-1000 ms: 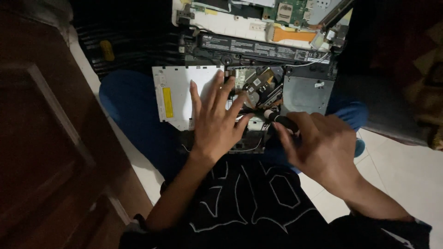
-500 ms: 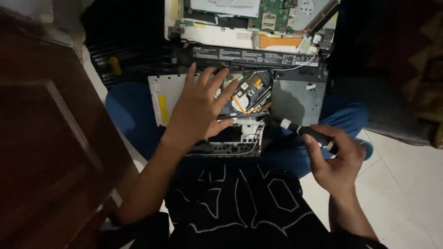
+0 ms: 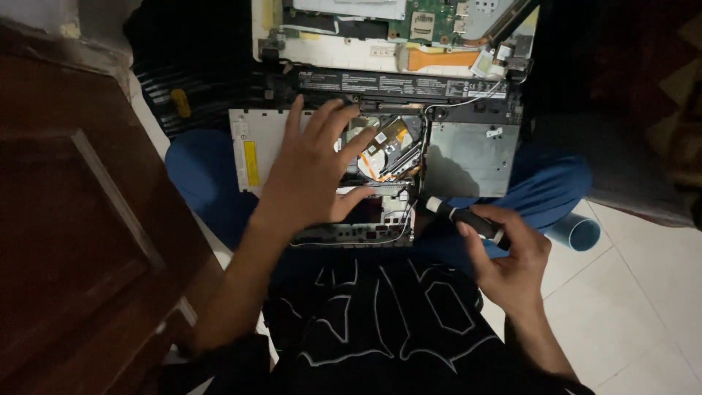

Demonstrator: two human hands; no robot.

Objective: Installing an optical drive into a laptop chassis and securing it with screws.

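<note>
Hands are dismantling an opened laptop (image 3: pixel 468 157): left hand (image 3: pixel 314 172) pressing flat, open, at centre frame, right hand (image 3: pixel 512 263) gripping a screwdriver (image 3: pixel 464 217), likely needing careful tip seating.

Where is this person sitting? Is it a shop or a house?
Probably a room in a house, not a shop. The person sits on a pale tiled floor beside a dark wooden door, with the opened laptop on their lap, not on a workbench.
</note>
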